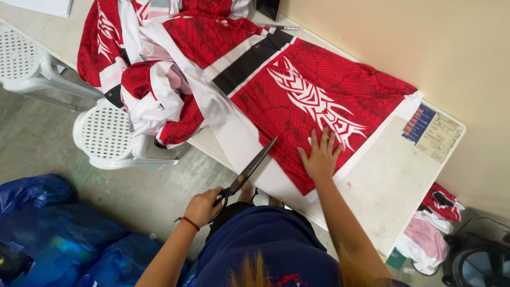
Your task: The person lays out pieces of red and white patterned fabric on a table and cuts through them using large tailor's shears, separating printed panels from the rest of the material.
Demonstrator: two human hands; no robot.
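Note:
My left hand (pixel 202 206) grips the handles of large dark scissors (pixel 249 171), whose blades point up and to the right along the white edge of a red printed fabric panel (pixel 313 95). The panel lies flat on a white table (pixel 393 186) and carries a white tribal pattern and a black stripe. My right hand (pixel 320 155) presses flat on the panel's lower part, fingers spread, just right of the scissor tips. A red cord is around my left wrist.
A heap of red, white and pink fabric (pixel 154 69) hangs over the table's left end. Two white plastic stools (pixel 106 133) stand on the floor at the left. Blue plastic bags (pixel 58 228) lie at the lower left. Folded fabric (pixel 430 234) lies at the right, by a wall.

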